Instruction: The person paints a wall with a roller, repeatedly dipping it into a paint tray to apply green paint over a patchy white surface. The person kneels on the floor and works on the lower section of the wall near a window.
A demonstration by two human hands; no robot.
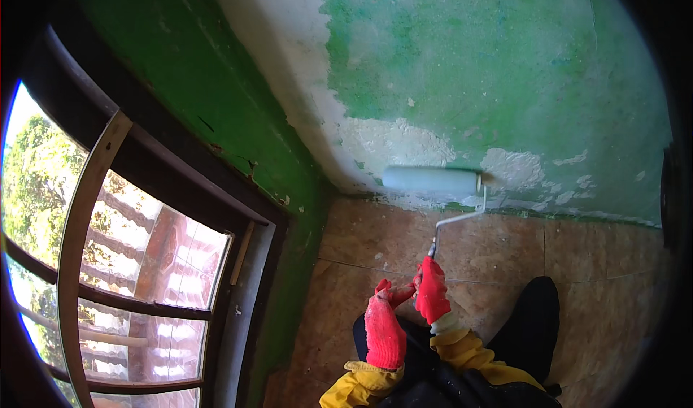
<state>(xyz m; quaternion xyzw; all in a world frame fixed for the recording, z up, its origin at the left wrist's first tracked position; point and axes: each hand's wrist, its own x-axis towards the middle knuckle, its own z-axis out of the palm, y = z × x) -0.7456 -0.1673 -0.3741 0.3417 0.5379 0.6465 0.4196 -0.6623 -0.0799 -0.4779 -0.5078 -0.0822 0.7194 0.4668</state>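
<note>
My right hand (432,291), in a red knit glove, grips the handle of a paint roller (432,250). The roller's bent metal frame (460,219) reaches up to a pale roller sleeve (430,180), blurred, at the foot of the wall. Beside it, my left hand (385,324), also in a red glove, has its fingertips against the right hand near the handle's lower end. Whether those fingers hold the handle is hidden. The green wall (487,83) bears white patches (511,167) low down and a whitish band (292,61) along the corner.
On the left, a green side wall (238,115) holds a dark-framed window (135,278) with trees outside. Brownish floor tiles (498,251) meet the wall's base. My dark-clad leg (528,327) extends over the floor at right. A dark object (667,197) stands at the far right edge.
</note>
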